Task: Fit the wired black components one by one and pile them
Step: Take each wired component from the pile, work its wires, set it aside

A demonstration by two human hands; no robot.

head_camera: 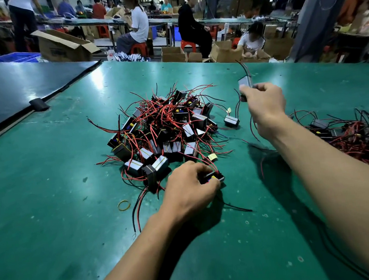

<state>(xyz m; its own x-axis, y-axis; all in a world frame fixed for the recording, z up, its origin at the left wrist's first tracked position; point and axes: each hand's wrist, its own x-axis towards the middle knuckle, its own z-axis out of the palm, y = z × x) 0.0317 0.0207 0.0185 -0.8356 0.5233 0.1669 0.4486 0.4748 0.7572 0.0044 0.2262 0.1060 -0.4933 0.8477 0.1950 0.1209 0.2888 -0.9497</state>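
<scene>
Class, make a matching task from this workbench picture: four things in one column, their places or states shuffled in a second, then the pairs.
1 left hand
2 right hand
3 yellow rubber band
4 large pile of components

A lying loose on the green table
B raised, pinching a grey-faced component
C heaped mid-table, red wires tangled
D gripping a black component at the pile's near edge

Pairs: 1-D, 2-B, 3-A, 4-C

Overhead lights leave pale glare patches on the green surface (pixel 48 199); forearms cast soft shadows; the background is blurred, and edges bow with wide-angle distortion.
</scene>
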